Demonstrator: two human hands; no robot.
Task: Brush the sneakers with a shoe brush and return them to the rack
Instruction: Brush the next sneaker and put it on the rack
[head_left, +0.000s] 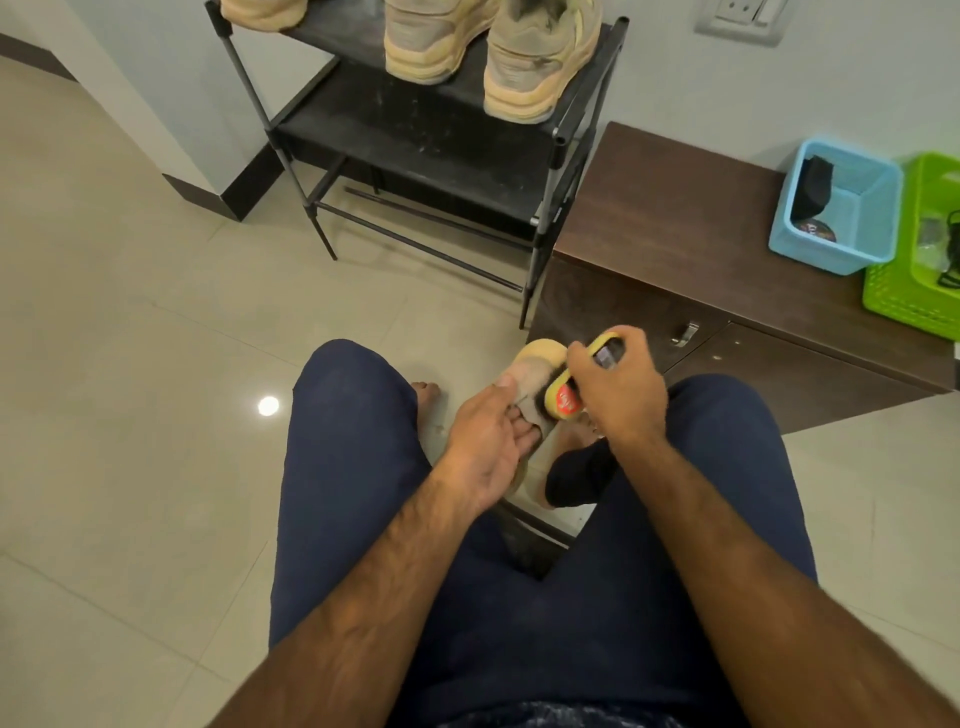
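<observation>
**Sneaker (540, 371) Mid-Brush, Low Between the Knees**

Held just above the floor (130, 322), in front of the seated person's dark blue trousers; gripped by the left hand (483, 447), thumb on top and fingers along the side; rubbed near the toe by a yellow brush (563, 402) with a red sticker, bristles down on the soft tan top; brush wrapped in the right hand (618, 389), fingers curled over its back.

Looks like the brushing step, not the putting-back step; probably more strokes needed on the sides and heel, so first a turn of the shoe by the left hand, with a firm hold to stop any slipping; after that, a lift forward and up to the rack (441, 135); a gap on the top shelf there, between a shoe at the far left and two tan sneakers (540, 57) on the right; part under the right wrist dark and hard to make out.

Pale, shiny tiles underfoot, with one bright spot of light; one bare foot (428, 392) beside the shoe; black rack against a pale wall; right beside it a low brown cabinet (623, 312); on its tabletop (675, 218) a blue basket (826, 257) and a green basket (904, 296), side by side, each with small dark things inside; a wall socket (740, 18) higher up.
</observation>
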